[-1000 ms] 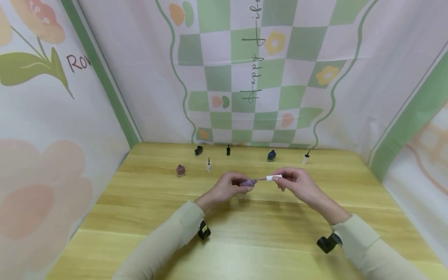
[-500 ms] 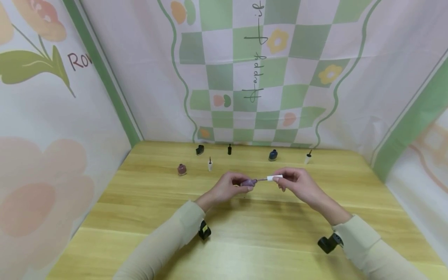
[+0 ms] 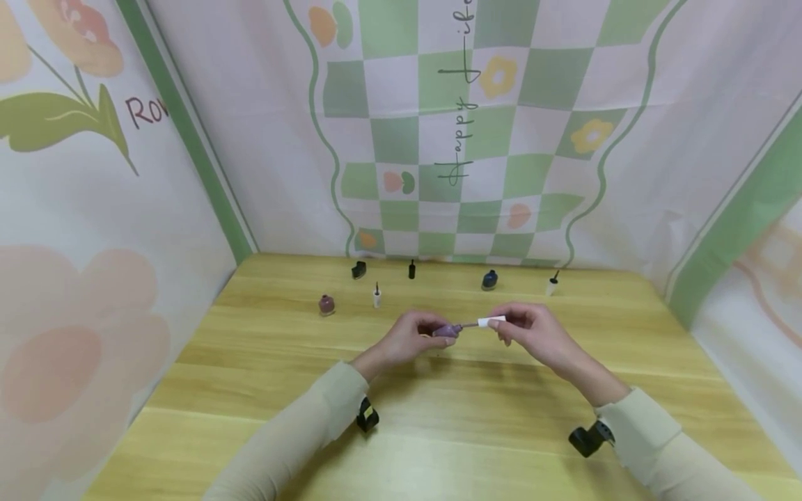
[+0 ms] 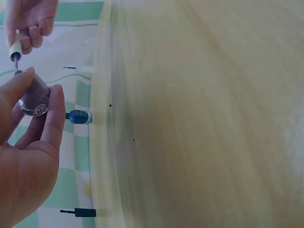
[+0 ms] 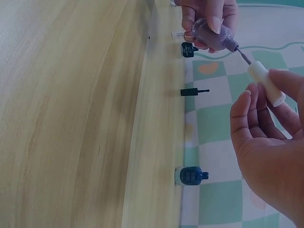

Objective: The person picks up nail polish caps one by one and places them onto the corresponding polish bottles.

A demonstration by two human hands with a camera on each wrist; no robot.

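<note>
My left hand (image 3: 407, 337) grips a small purple nail polish bottle (image 3: 446, 332) between thumb and fingers. The bottle lies tilted nearly on its side above the table, its neck toward the right. Thumb and fingers of my right hand (image 3: 532, 332) pinch the white brush cap (image 3: 491, 321). From the cap a thin brush stem (image 5: 244, 56) reaches to the bottle's mouth, and its tip is hidden there. Part of the bottle (image 4: 35, 95) is covered by the left thumb and fingers in the left wrist view.
Behind the hands stand a mauve polish bottle (image 3: 326, 305), a black one (image 3: 358, 270) and a dark blue one (image 3: 489, 280). Brush caps stand brush-up: a white one (image 3: 376, 299), a black one (image 3: 411, 270) and another white one (image 3: 552, 285). A patterned curtain (image 3: 438, 139) hangs behind the wooden table (image 3: 401, 445).
Both hands keep their holds and barely move. The gap between the white cap and the bottle's neck narrows slightly. The head view shifts a little.
</note>
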